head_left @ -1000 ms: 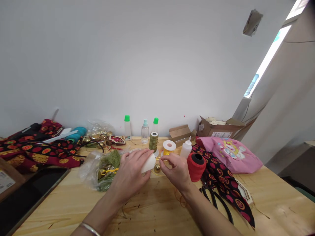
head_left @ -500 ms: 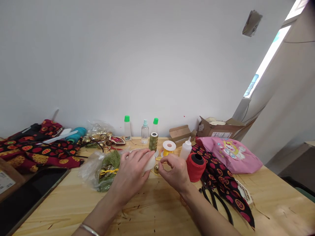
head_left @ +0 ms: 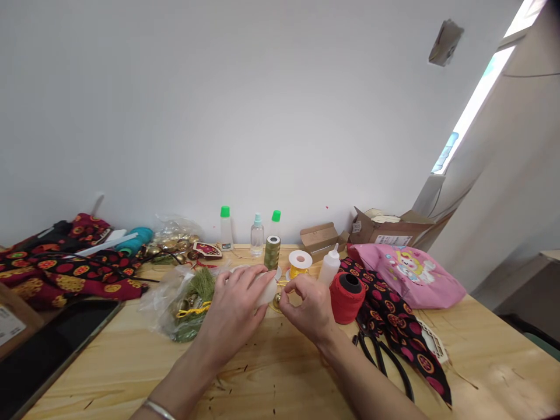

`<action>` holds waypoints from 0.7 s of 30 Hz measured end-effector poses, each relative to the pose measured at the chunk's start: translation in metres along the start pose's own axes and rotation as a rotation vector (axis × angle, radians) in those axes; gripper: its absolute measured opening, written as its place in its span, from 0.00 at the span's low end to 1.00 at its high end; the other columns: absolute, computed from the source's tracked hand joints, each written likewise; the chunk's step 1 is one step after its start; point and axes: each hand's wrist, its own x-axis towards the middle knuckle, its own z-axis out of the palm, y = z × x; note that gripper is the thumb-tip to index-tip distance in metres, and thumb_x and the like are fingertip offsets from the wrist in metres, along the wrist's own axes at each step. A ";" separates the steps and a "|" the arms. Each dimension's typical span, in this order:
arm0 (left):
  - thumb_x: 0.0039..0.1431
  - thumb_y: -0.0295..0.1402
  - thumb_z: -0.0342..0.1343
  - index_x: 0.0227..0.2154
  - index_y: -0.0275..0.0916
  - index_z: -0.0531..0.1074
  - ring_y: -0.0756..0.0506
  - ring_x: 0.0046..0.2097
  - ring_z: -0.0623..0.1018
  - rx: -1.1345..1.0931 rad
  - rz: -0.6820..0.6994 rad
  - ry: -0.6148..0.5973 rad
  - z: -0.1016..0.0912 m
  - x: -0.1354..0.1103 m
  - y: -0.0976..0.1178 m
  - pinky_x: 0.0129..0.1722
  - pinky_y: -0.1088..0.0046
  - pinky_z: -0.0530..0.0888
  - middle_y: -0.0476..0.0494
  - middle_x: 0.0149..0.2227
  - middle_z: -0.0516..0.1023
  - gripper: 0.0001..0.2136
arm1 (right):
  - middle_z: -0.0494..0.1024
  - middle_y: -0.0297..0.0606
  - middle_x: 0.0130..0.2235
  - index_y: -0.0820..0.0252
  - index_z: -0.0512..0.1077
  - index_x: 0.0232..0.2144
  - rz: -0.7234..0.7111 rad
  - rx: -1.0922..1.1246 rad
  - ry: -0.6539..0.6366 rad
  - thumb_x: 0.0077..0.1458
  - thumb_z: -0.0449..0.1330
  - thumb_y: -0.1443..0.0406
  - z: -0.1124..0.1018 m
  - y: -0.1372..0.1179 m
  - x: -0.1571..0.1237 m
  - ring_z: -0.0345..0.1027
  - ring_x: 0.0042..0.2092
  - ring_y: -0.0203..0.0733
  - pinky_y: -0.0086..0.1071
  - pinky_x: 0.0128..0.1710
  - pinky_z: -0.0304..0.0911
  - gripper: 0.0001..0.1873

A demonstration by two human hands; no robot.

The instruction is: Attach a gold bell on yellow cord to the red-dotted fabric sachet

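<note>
My left hand (head_left: 231,306) is wrapped round a white rounded object (head_left: 268,290) and holds it on its side over the wooden table (head_left: 271,373). My right hand (head_left: 308,306) is pinched at a small gold bell (head_left: 277,300) right beside that white object; a thin gold cord lies around it. What the pinch holds is too small to make out. A red thread cone (head_left: 346,296) stands just right of my right hand. A yellow cord spool (head_left: 300,263) and an olive thread spool (head_left: 272,251) stand just behind my hands.
A plastic bag of green tassels (head_left: 184,297) lies left of my hands. Black scissors (head_left: 385,359) and patterned fabric (head_left: 402,326) lie to the right, with a pink bag (head_left: 406,274) and cardboard boxes (head_left: 385,230) behind. Small bottles (head_left: 256,233) line the wall. A dark tablet (head_left: 48,344) lies front left.
My right hand has moved a little left, closing in on the gold bell next to the white object. My left hand has barely shifted.
</note>
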 end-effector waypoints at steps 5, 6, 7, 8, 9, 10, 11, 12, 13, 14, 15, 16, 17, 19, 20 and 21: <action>0.45 0.25 0.50 0.45 0.43 0.63 0.40 0.47 0.66 0.001 -0.006 0.002 0.000 -0.001 0.001 0.43 0.61 0.59 0.42 0.46 0.69 0.21 | 0.65 0.30 0.18 0.59 0.64 0.17 0.004 -0.008 -0.041 0.38 0.52 0.70 0.003 -0.001 -0.001 0.59 0.20 0.32 0.24 0.20 0.52 0.03; 0.45 0.25 0.50 0.45 0.43 0.63 0.40 0.47 0.66 0.002 -0.010 -0.001 0.000 -0.001 0.001 0.43 0.61 0.59 0.42 0.46 0.69 0.21 | 0.65 0.30 0.18 0.59 0.64 0.17 0.012 -0.010 -0.049 0.38 0.52 0.70 0.003 -0.001 -0.001 0.59 0.20 0.33 0.24 0.20 0.52 0.03; 0.45 0.25 0.50 0.45 0.43 0.63 0.40 0.47 0.66 0.003 -0.011 -0.005 0.000 -0.001 0.001 0.43 0.61 0.59 0.42 0.46 0.69 0.21 | 0.65 0.30 0.18 0.59 0.64 0.17 0.020 -0.009 -0.054 0.38 0.52 0.70 0.003 -0.001 -0.001 0.59 0.20 0.33 0.25 0.20 0.52 0.03; 0.45 0.25 0.50 0.45 0.43 0.63 0.40 0.47 0.66 0.004 -0.010 -0.005 0.001 -0.001 0.001 0.43 0.61 0.59 0.42 0.46 0.69 0.21 | 0.65 0.30 0.18 0.59 0.64 0.17 0.025 -0.004 -0.059 0.38 0.52 0.70 0.003 -0.001 -0.001 0.58 0.21 0.33 0.24 0.20 0.52 0.03; 0.45 0.25 0.50 0.45 0.43 0.63 0.40 0.47 0.66 0.005 -0.007 -0.004 0.001 -0.001 0.001 0.44 0.61 0.59 0.42 0.46 0.69 0.21 | 0.65 0.30 0.18 0.59 0.64 0.17 0.030 0.003 -0.060 0.38 0.52 0.70 0.003 -0.001 -0.001 0.58 0.20 0.32 0.24 0.20 0.52 0.03; 0.45 0.25 0.50 0.45 0.43 0.63 0.40 0.47 0.66 0.005 -0.003 -0.001 0.001 -0.001 0.001 0.44 0.61 0.59 0.42 0.46 0.69 0.20 | 0.65 0.29 0.18 0.59 0.64 0.17 0.032 0.013 -0.056 0.39 0.53 0.70 0.002 -0.002 -0.001 0.58 0.20 0.32 0.24 0.20 0.52 0.03; 0.45 0.25 0.50 0.45 0.43 0.64 0.40 0.46 0.66 0.004 0.001 0.002 0.002 0.000 0.001 0.43 0.61 0.59 0.42 0.46 0.69 0.20 | 0.65 0.29 0.18 0.59 0.65 0.18 0.034 0.028 -0.051 0.39 0.53 0.70 0.003 -0.002 -0.001 0.57 0.20 0.32 0.24 0.20 0.52 0.04; 0.46 0.26 0.50 0.45 0.43 0.64 0.40 0.46 0.66 0.004 0.004 0.005 0.002 0.000 0.001 0.43 0.61 0.59 0.42 0.46 0.69 0.20 | 0.65 0.29 0.18 0.59 0.65 0.18 0.037 0.046 -0.045 0.40 0.53 0.70 0.003 -0.002 -0.001 0.57 0.20 0.32 0.24 0.21 0.52 0.04; 0.46 0.26 0.50 0.45 0.43 0.64 0.40 0.46 0.66 0.002 0.006 0.007 0.002 0.000 0.001 0.43 0.61 0.60 0.42 0.46 0.69 0.20 | 0.64 0.29 0.18 0.60 0.66 0.18 0.038 0.068 -0.041 0.40 0.53 0.70 0.003 -0.002 0.000 0.56 0.20 0.31 0.24 0.21 0.51 0.04; 0.46 0.26 0.50 0.45 0.43 0.64 0.40 0.46 0.66 0.000 0.006 0.006 0.002 0.000 0.001 0.43 0.60 0.60 0.42 0.45 0.69 0.20 | 0.64 0.29 0.18 0.60 0.66 0.19 0.040 0.090 -0.039 0.41 0.53 0.70 0.003 -0.002 0.000 0.55 0.20 0.31 0.24 0.20 0.51 0.04; 0.46 0.26 0.50 0.45 0.44 0.63 0.40 0.46 0.66 -0.005 0.005 0.003 0.003 0.000 0.001 0.43 0.60 0.60 0.42 0.45 0.69 0.20 | 0.64 0.29 0.17 0.60 0.67 0.20 0.043 0.110 -0.038 0.42 0.53 0.69 0.003 -0.002 -0.001 0.55 0.20 0.31 0.24 0.20 0.51 0.04; 0.46 0.26 0.50 0.45 0.44 0.63 0.40 0.46 0.66 -0.016 0.002 -0.002 0.003 -0.001 0.000 0.43 0.60 0.61 0.42 0.45 0.69 0.20 | 0.63 0.29 0.17 0.60 0.68 0.20 0.049 0.128 -0.039 0.43 0.53 0.69 0.002 -0.001 -0.001 0.54 0.19 0.31 0.24 0.20 0.51 0.05; 0.46 0.26 0.50 0.45 0.43 0.63 0.40 0.46 0.66 -0.032 -0.004 -0.007 0.004 -0.001 0.000 0.43 0.60 0.61 0.42 0.45 0.68 0.20 | 0.63 0.29 0.17 0.61 0.68 0.21 0.058 0.140 -0.039 0.44 0.53 0.69 0.002 -0.001 -0.001 0.53 0.19 0.30 0.24 0.20 0.50 0.05; 0.46 0.26 0.50 0.46 0.43 0.62 0.41 0.46 0.66 -0.085 -0.018 -0.013 0.007 -0.002 -0.001 0.44 0.61 0.63 0.42 0.45 0.67 0.21 | 0.61 0.28 0.17 0.61 0.69 0.22 0.088 0.155 -0.040 0.45 0.53 0.68 0.001 0.000 -0.001 0.51 0.19 0.30 0.24 0.18 0.49 0.05; 0.46 0.26 0.50 0.46 0.43 0.62 0.41 0.47 0.66 -0.119 -0.025 -0.013 0.009 -0.002 -0.002 0.44 0.61 0.64 0.42 0.45 0.67 0.21 | 0.59 0.27 0.16 0.61 0.70 0.22 0.108 0.159 -0.037 0.45 0.53 0.67 0.001 0.001 0.000 0.49 0.19 0.30 0.24 0.18 0.47 0.05; 0.46 0.26 0.50 0.47 0.43 0.61 0.41 0.47 0.66 -0.156 -0.033 -0.013 0.011 -0.002 -0.002 0.45 0.62 0.64 0.42 0.45 0.66 0.22 | 0.57 0.27 0.16 0.61 0.70 0.22 0.132 0.164 -0.034 0.45 0.54 0.67 0.001 0.002 0.000 0.48 0.18 0.30 0.24 0.17 0.46 0.06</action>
